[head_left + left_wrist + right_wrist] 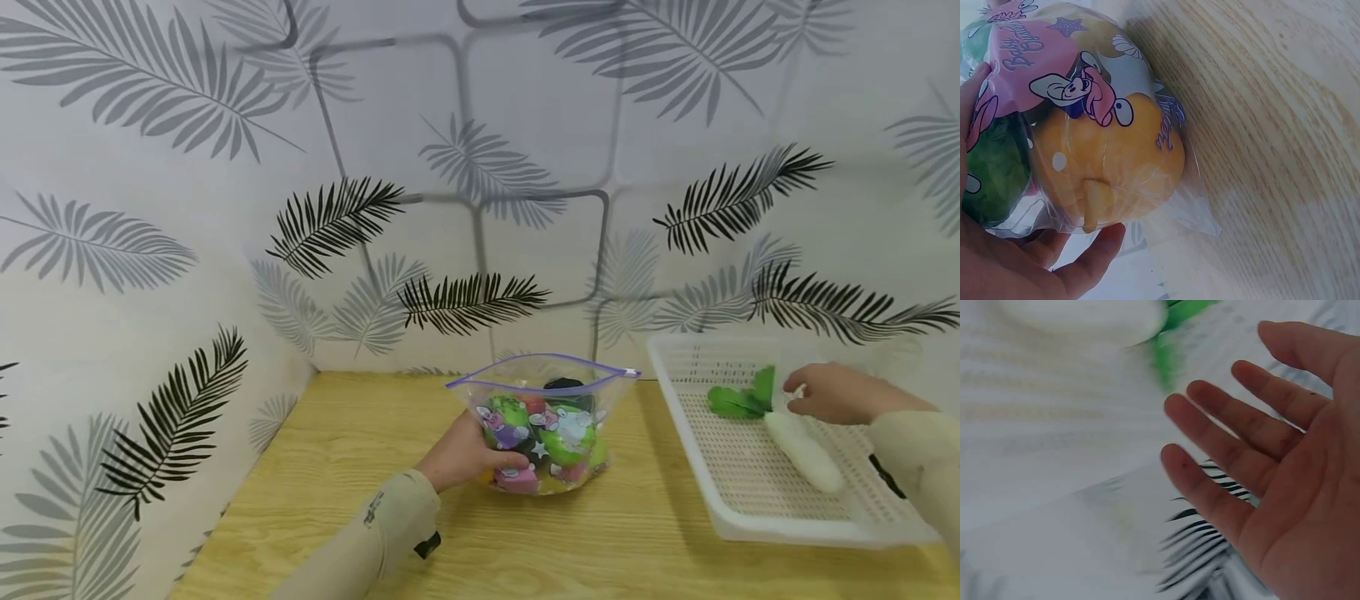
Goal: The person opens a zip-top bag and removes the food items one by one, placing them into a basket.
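A clear zip bag (542,446) with a purple seal and cartoon prints stands on the wooden table, its mouth parted. Colourful toy produce fills it; an orange piece (1110,165) and a green piece (999,172) show through the plastic. My left hand (467,454) grips the bag's left side, thumb in front and fingers round the back. Over the white basket (701,475), my right hand (836,393) is just beside the leafy end of a white toy radish (808,454). Its fingers are spread and loosely bent in the right wrist view, with nothing held.
The basket stands at the table's right, close to the back wall. Green leaves (742,402) of the radish lie toward the basket's back. A leaf-patterned sheet (480,250) hangs behind and left of the wooden table (360,467).
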Tool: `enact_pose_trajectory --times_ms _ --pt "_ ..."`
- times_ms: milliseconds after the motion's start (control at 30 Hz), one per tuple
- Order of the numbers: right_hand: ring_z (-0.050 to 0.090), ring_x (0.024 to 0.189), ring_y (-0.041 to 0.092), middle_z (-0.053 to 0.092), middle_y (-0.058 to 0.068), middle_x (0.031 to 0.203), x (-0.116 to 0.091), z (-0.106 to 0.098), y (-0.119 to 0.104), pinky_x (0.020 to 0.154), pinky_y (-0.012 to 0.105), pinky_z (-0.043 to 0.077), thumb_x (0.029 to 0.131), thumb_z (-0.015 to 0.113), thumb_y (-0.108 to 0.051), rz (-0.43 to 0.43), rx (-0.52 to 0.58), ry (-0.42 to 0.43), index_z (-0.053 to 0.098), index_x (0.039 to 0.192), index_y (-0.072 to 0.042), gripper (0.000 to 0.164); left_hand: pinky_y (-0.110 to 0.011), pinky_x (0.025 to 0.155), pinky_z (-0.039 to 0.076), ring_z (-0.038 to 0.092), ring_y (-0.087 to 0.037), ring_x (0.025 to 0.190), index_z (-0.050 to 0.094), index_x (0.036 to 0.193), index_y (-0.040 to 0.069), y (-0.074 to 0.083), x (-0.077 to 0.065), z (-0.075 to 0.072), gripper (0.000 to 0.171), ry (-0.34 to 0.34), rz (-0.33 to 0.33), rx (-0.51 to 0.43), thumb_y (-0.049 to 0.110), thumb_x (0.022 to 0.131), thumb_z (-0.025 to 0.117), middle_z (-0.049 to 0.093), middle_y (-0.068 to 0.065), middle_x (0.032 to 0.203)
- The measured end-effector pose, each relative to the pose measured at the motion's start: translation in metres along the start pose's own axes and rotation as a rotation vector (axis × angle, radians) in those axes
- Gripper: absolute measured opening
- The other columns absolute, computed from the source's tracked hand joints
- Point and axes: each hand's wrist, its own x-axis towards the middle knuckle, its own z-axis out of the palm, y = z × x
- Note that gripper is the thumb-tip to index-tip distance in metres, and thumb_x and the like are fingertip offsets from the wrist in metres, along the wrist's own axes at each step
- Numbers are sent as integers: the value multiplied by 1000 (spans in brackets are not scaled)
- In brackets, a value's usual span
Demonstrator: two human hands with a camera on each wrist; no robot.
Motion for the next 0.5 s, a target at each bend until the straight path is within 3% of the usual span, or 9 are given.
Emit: enact_pose_trajectory --times_ms 133,333,500 --pt "69 91 29 72 15 104 2 -21 -64 75 50 57 97 62 -19 -112 17 160 65 124 4 35 -39 111 43 59 -10 124 38 147 32 1 -1 -1 86 1 2 20 31 77 88 62 11 135" --pt "69 90 16 74 -1 103 0 -52 -178 78 42 57 97 63 -16 -376 -66 467 72 119 -14 24 -41 113 42 58 -12 127 41 146 33 3 -3 -1 78 -2 -10 56 32 81 85 61 10 136" --pt "70 91 12 75 -3 106 11 -54 -238 77 37 57 99 62 -13 -569 -61 509 73 118 -17 22 -41 113 41 57 -12 129 46 145 32 5 -3 1 71 -9 -6 52 29 84 83 61 10 138"
